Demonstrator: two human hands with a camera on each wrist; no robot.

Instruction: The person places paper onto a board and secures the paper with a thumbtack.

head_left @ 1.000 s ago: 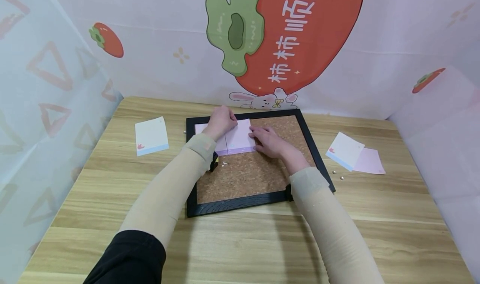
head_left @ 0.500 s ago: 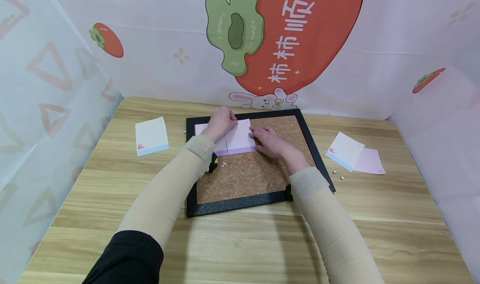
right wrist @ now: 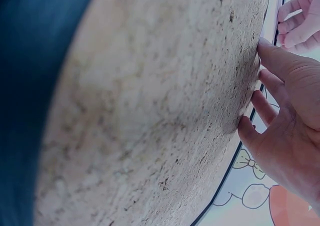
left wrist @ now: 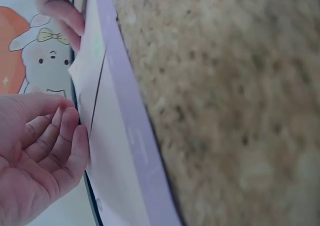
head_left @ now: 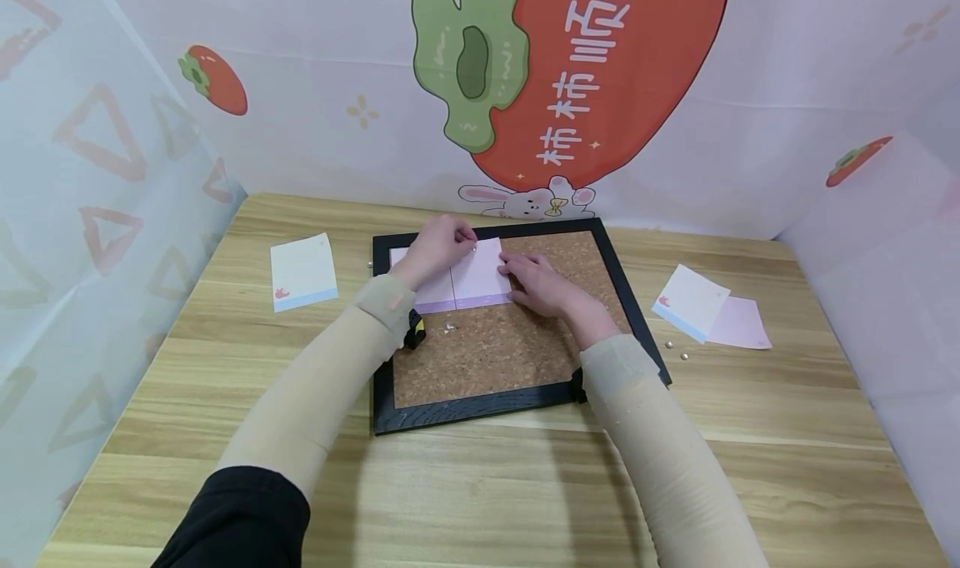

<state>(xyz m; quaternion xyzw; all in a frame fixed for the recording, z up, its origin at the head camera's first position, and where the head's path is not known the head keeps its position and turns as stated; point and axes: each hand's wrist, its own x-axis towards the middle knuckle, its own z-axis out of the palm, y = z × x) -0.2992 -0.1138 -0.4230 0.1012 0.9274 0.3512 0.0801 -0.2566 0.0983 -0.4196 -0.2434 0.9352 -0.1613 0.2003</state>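
Head view first: cork board [head_left: 517,343] in a black frame lies flat on the wooden table [head_left: 480,485], and two pale pink notes sit side by side at its far left corner. The left hand [head_left: 438,247] rests curled at the top edge of the right-hand pink note [head_left: 480,275], where a small shiny pin head [head_left: 474,249] shows just by its fingertips — whether they pinch it I cannot tell. The right hand [head_left: 542,283] lies with straight fingers flat on that note's right edge, pressing it to the cork. A white note [head_left: 302,272] lies left of the board; another white note [head_left: 690,301] overlaps a pink sheet [head_left: 738,322] on the right, with loose pins [head_left: 675,350] near them.

Left wrist view: the left hand [left wrist: 37,156] has its fingers bent, tips touching the note's [left wrist: 117,161] edge; nothing plainly sits inside the curl.

Right wrist view: the right hand [right wrist: 285,121] spreads open, fingertips on the cork [right wrist: 150,116].

Paper this thin looks light, limp and easily creased or slid — best held flat by a spread palm or pinched at a corner, away from the pin.
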